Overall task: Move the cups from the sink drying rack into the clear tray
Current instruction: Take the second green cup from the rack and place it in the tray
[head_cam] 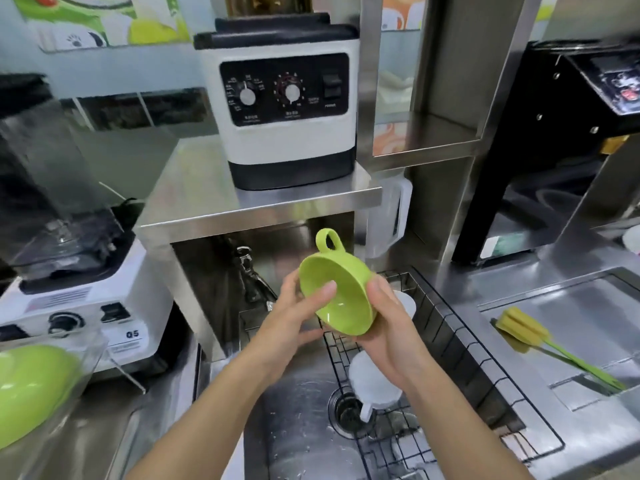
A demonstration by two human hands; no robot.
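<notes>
Gripping a green plastic handled cup (337, 296), both hands are holding it; the clear plastic tray (52, 382) is lying far left of the left hand (294, 320) and right hand (391, 327).

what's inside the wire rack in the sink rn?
Two white cups: one near the drain, another mostly hidden behind the right hand holding the green cup. Rack floor under the hands unseen.

A single head-worn wide-angle view looks forward and down from close above the sink (294, 427), the hands central and near, the steel surface (485, 289) spreading left and right, and shelves at the far side.
</notes>
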